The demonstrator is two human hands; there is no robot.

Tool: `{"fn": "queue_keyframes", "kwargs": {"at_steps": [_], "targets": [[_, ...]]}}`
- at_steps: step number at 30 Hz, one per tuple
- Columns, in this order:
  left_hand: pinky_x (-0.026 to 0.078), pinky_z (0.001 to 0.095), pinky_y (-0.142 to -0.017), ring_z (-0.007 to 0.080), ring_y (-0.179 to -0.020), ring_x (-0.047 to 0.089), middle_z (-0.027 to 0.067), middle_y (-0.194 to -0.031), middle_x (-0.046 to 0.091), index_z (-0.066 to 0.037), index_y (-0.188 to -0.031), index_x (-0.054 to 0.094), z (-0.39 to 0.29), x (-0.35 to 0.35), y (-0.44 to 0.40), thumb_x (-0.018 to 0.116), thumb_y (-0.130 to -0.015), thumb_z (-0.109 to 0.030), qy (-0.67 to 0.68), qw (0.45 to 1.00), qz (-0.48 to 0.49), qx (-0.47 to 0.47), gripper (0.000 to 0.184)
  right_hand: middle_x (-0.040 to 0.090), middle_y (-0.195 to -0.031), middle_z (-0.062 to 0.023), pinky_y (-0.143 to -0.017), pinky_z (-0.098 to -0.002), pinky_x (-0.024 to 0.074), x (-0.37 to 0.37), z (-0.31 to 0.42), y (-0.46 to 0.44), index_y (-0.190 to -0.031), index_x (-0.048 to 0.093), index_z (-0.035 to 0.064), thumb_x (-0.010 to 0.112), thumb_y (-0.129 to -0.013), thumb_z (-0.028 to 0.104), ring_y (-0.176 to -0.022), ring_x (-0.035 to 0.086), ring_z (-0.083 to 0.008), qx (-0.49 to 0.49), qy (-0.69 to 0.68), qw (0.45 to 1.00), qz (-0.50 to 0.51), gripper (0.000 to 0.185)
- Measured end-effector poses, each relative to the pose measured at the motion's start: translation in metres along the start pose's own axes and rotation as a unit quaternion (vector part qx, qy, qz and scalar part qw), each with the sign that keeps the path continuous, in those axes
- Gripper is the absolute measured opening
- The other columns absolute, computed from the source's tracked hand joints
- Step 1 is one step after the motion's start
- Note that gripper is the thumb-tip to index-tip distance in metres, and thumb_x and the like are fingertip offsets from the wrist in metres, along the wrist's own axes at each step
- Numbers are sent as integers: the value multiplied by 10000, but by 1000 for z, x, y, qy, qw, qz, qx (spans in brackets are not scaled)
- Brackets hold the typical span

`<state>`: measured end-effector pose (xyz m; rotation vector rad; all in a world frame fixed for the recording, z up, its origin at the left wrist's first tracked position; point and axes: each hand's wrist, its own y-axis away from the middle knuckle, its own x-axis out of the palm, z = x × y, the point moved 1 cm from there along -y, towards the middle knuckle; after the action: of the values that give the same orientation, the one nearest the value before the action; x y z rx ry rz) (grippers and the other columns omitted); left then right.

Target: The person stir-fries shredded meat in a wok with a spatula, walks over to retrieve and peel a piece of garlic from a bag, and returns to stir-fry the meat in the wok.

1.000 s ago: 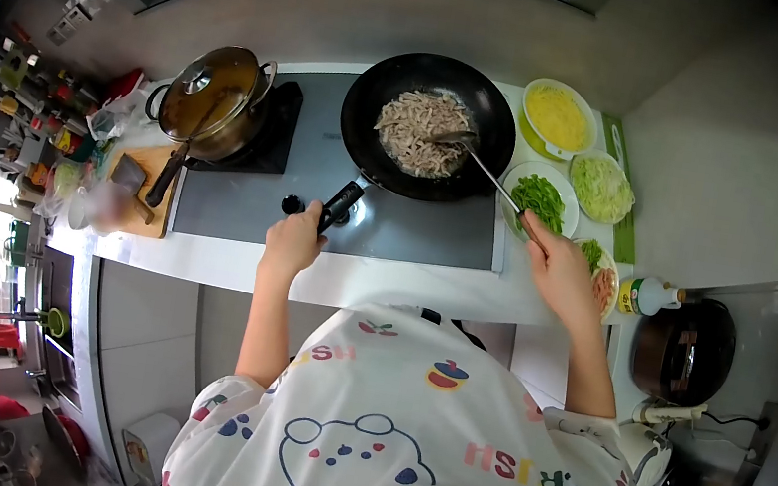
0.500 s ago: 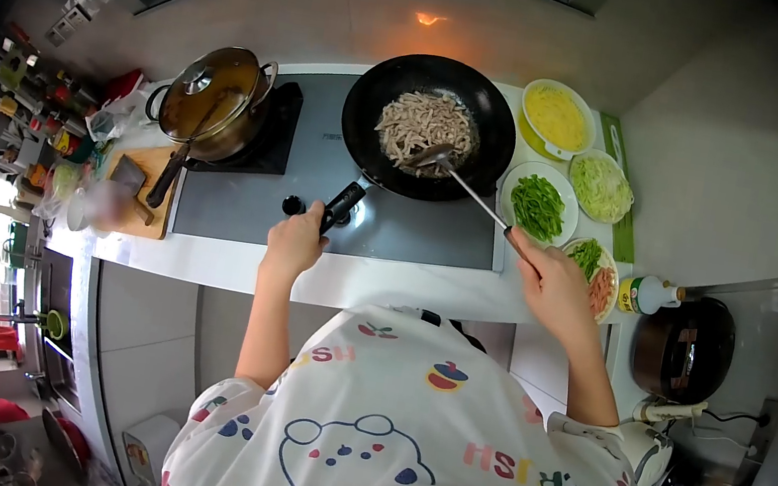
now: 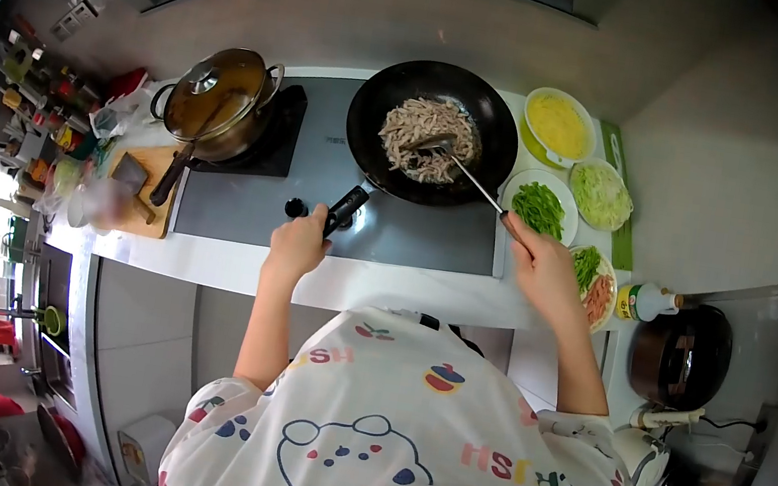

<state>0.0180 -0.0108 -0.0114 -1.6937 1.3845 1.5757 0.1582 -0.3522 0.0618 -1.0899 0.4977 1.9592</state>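
Note:
A black wok [image 3: 494,113] sits on the stove with pale shredded meat [image 3: 418,119] spread over its bottom. My left hand [image 3: 300,242] is closed around the wok's black handle [image 3: 347,208]. In my right hand [image 3: 546,267] is a long-handled spatula [image 3: 475,181]. Its metal head rests amid the meat, slightly right of the wok's middle. Close to my right hand stand a plate of chopped greens [image 3: 538,208] and a plate with more greens and pink shreds [image 3: 597,299].
On the left burner is a lidded pot [image 3: 218,107]. A cleaver [image 3: 130,172] lies on a wooden board [image 3: 153,208]. Right of the wok are a bowl of yellow shreds [image 3: 560,123] and shredded pale greens [image 3: 600,194]. A bottle [image 3: 644,302] and a dark rice cooker [image 3: 682,355] stand farther right.
The spatula head has shifted slightly up and left through the meat, with my right hand following. The orange reflection on the back wall has faded. My left hand keeps its hold.

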Motion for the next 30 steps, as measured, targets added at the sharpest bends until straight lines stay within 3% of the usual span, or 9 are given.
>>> {"fn": "queue_keyframes", "kwargs": {"at_steps": [4, 17, 23, 30], "targets": [[538, 511, -756, 416, -904, 686, 188, -917, 716, -100, -1159, 495, 0, 0, -1, 765, -832, -198, -1, 1000, 0, 2, 435, 667, -918, -187, -763, -455, 514, 10, 4, -7, -1371, 609, 161, 598, -965, 139, -839, 640, -374, -50, -35, 998, -36, 407], [536, 508, -767, 406, -912, 690, 172, -934, 722, -122, -1187, 506, 2, -2, -1, 775, -829, -226, -6, 1000, 6, -4, 459, 664, -934, -198, -773, -466, 516, 52, -18, -58, -1415, 567, 158, 596, -968, 147, -876, 647, -396, -33, -21, 998, -42, 448], [533, 509, -774, 411, -914, 685, 170, -936, 722, -120, -1181, 513, 3, 1, 0, 769, -836, -228, 7, 1000, -3, -7, 443, 671, -946, -198, -787, -467, 517, 36, -13, -54, -1424, 559, 163, 595, -973, 157, -893, 642, -400, -16, 7, 999, -40, 453], [536, 509, -755, 416, -894, 686, 181, -915, 717, -110, -1172, 516, 3, 1, 0, 772, -834, -227, 2, 1000, -6, 3, 440, 682, -1000, -210, -790, -460, 516, 53, -35, -50, -1438, 535, 113, 568, -994, 165, -905, 643, -398, -21, -35, 998, -48, 449]]}}
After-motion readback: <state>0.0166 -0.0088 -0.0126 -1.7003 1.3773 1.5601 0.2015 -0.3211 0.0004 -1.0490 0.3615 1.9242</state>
